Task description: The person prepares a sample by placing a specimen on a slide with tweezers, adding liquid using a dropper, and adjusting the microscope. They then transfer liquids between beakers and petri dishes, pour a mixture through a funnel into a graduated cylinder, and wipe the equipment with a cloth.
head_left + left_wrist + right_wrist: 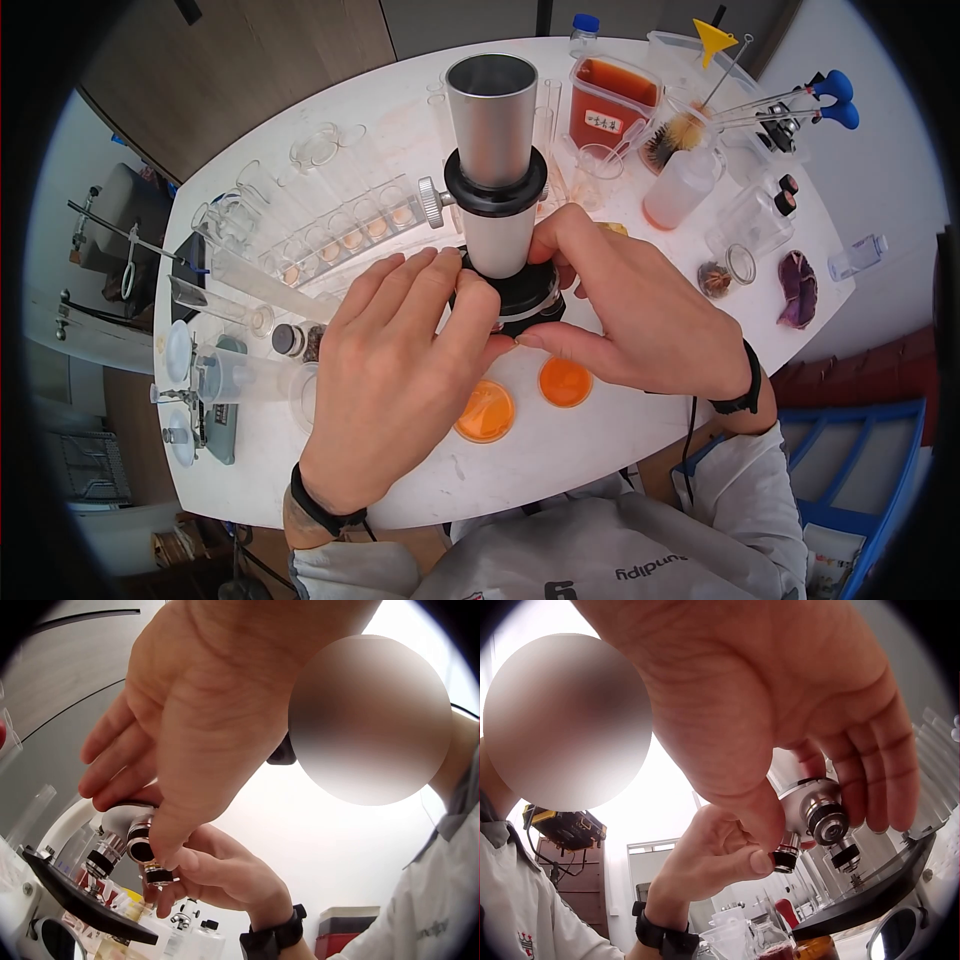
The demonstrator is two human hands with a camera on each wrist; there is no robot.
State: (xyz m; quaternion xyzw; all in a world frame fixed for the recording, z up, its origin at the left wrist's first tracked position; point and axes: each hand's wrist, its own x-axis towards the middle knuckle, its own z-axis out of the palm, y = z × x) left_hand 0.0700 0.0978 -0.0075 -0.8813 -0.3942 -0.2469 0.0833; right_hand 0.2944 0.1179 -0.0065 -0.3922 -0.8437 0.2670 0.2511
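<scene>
A microscope with a silver tube and black collar stands between both hands. My left hand holds its revolving nosepiece from the left, fingers along the far side and thumb at the front. From the right, my right hand grips the same nosepiece, index finger bent behind it. Both thumb tips meet at the front, close to an objective lens. Silver-and-black objectives point down from the nosepiece in the right wrist view. Below them lies the black stage, with a round mirror under it.
Two dishes of orange liquid sit in front of the microscope. At left are a test-tube rack, glassware and a balance. Behind and right stand a tub of red-brown liquid, a wash bottle and a jar.
</scene>
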